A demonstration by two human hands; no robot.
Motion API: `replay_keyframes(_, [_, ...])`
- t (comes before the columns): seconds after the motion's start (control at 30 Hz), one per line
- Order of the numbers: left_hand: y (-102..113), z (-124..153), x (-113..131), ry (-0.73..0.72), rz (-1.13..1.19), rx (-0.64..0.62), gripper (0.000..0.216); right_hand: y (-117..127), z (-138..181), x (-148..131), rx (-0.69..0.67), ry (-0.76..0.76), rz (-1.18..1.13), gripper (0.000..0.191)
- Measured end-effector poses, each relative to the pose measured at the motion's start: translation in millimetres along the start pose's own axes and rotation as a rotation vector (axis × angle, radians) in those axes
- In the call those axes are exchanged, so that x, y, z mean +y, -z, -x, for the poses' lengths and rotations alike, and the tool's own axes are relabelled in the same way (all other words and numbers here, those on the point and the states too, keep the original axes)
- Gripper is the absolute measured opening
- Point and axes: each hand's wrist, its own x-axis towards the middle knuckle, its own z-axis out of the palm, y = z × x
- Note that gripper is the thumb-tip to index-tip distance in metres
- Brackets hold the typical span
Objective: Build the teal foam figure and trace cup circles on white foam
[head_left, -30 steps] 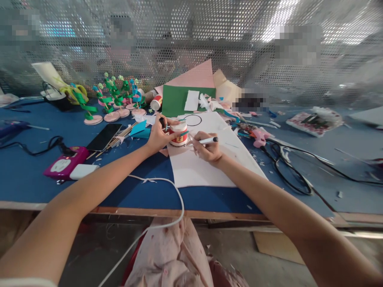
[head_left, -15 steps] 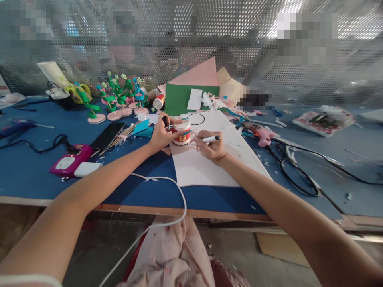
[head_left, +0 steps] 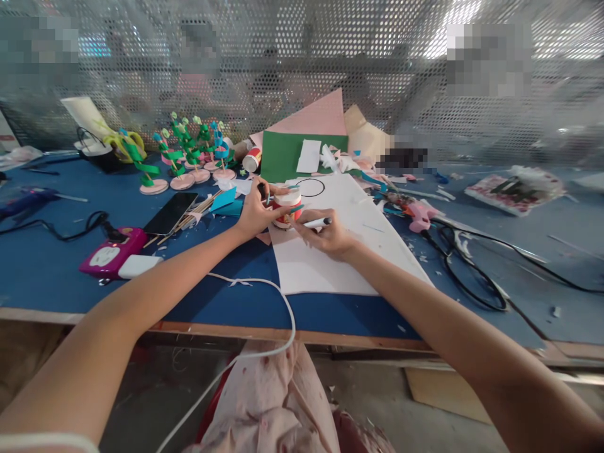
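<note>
A red and white tub point(head_left: 289, 200) stands on a large white sheet point(head_left: 325, 270). My left hand point(head_left: 255, 212) steadies it, thumb against its near side and fingers over its top. A small black thing point(head_left: 262, 189), perhaps a pen cap, is tucked among those fingers. Closed around a white marker with a black end point(head_left: 317, 223), my right hand point(head_left: 330, 236) is at the tub's lower right side. The marker's tip is hidden by the fingers. Behind the tub, a black circle outline point(head_left: 312, 187) is drawn on the sheet.
Left are a phone point(head_left: 170, 212), sticks, a purple power adapter point(head_left: 113, 253) and several spiral paper plants point(head_left: 182, 182). A pink glue gun point(head_left: 419, 215) with a black cord lies right. Green card point(head_left: 278, 157) and scraps lie behind. A white cable point(head_left: 289, 314) crosses the front edge.
My right hand with the marker has shifted left along the near side of the tub, closer to my left thumb. My left hand and the tub stay about where they were.
</note>
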Motion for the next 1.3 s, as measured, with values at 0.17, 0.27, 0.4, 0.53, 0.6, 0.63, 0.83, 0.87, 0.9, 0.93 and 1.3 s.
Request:
replay_keyframes(0.17, [-1,-1,2,-0.045,-0.063,0.013,0.055,0,0,-1,-0.045,-0.069,0.04,0.017])
replay_keyframes(0.27, [0,-1,2,-0.052,-0.097,0.015,0.056,1,-2,-5,-0.052,-0.132,-0.008,0.021])
replay_keyframes(0.4, [0,-1,0,-0.054,-0.103,0.0,0.056,4,-3,-10,-0.051,-0.253,-0.105,0.027])
replay_keyframes(0.53, [1,0,-1,-0.054,-0.108,-0.007,0.055,10,-3,-5,-0.07,-0.268,-0.141,0.026])
replay_keyframes(0.6, [0,0,-1,-0.051,-0.11,-0.007,0.055,13,-2,-2,-0.078,-0.263,-0.154,0.029])
replay_keyframes(0.63, [0,1,-1,-0.049,-0.11,-0.003,0.055,15,-2,0,-0.082,-0.271,-0.163,0.03])
replay_keyframes(0.83, [-2,3,1,-0.057,-0.086,-0.003,0.053,21,-2,7,-0.103,-0.401,-0.238,0.036])
replay_keyframes(0.87, [-2,3,1,-0.059,-0.083,-0.007,0.053,22,-2,8,-0.102,-0.417,-0.255,0.037])
replay_keyframes(0.9, [-2,3,1,-0.061,-0.08,-0.012,0.053,23,-2,9,-0.099,-0.435,-0.272,0.037])
replay_keyframes(0.93, [-2,3,1,-0.064,-0.075,-0.017,0.053,23,-2,10,-0.092,-0.452,-0.285,0.038])
replay_keyframes(1.3, [-2,3,1,-0.063,-0.083,-0.033,0.053,31,-9,19,0.03,-0.586,-0.316,0.044])
